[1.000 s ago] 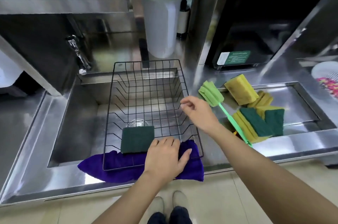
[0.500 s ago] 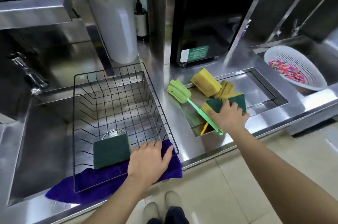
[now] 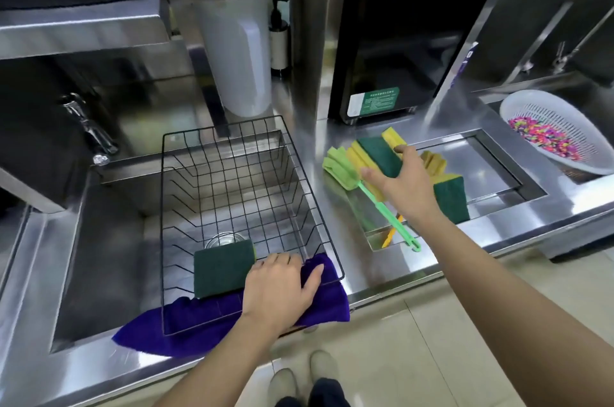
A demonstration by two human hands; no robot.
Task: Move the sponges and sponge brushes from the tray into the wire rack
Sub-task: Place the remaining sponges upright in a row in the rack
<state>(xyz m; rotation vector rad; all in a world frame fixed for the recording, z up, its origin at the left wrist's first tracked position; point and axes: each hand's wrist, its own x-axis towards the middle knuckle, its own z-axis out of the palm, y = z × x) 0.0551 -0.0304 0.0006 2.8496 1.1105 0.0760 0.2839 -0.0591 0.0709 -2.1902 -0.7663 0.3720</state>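
A black wire rack sits over the sink, and one green-faced sponge lies at its front. My left hand rests flat on the rack's front rim and the purple cloth. To the right, a recessed steel tray holds several yellow-and-green sponges and a green sponge brush with a long handle. An orange handle shows under the brush. My right hand holds a green-faced sponge lifted above the tray.
A white colander with colourful bits stands at the far right. A tap rises left of the rack. A white cylinder, a pump bottle and a black appliance stand along the back.
My right hand went from the rack to the tray, took hold of a green-faced sponge and raised it. The view swung right. My left hand stayed on the rack's rim.
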